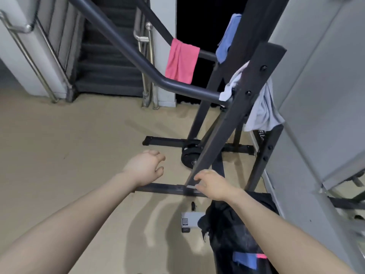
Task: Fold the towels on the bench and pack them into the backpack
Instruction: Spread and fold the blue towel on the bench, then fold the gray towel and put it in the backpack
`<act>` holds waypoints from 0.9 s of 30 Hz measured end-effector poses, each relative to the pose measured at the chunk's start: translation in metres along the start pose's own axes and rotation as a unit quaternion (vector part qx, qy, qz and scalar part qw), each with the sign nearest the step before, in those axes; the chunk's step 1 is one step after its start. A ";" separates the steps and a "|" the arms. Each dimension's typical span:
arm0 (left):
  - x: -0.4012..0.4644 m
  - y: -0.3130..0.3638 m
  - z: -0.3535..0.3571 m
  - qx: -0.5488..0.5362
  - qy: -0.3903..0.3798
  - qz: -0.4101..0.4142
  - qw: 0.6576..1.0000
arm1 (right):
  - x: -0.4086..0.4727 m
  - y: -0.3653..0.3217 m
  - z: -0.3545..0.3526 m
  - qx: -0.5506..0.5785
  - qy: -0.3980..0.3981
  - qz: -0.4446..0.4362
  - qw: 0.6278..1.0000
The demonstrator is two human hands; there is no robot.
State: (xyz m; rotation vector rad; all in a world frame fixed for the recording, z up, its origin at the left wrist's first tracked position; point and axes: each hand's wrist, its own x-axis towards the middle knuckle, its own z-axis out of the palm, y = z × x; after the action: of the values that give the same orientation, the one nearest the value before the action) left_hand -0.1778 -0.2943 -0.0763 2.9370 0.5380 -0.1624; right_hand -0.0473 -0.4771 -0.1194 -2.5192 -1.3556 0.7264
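A pink towel (182, 61) hangs over the dark curved bar of the bench rack (173, 84). Higher up on the rack's far upright a blue towel (227, 39) is draped. A pale grey towel (260, 107) hangs bunched over the near upright at the right. The black backpack (237, 230) stands on the floor at the lower right, and blue and pink cloth shows in its opening near the bottom edge. My left hand (147, 165) hovers above the floor with loosely curled fingers and holds nothing. My right hand (212, 182) hovers by the rack's foot bar, fingers relaxed, also holding nothing.
A weight plate (189, 155) lies at the rack's base. A small white and black box (189, 221) sits on the beige floor left of the backpack. Stairs with metal handrails (110, 62) rise at the back. A grey wall panel (320, 95) stands at the right.
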 end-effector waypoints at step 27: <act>0.287 0.069 -0.112 -0.106 0.126 0.248 0.955 | 0.089 0.118 -0.208 0.159 0.457 0.168 0.859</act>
State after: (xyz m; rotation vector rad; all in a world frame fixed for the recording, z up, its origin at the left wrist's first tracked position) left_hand 0.1230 -0.2406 0.0039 2.7840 -0.1606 0.3111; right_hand 0.1847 -0.4570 -0.0145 -2.3023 -0.4268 -0.2268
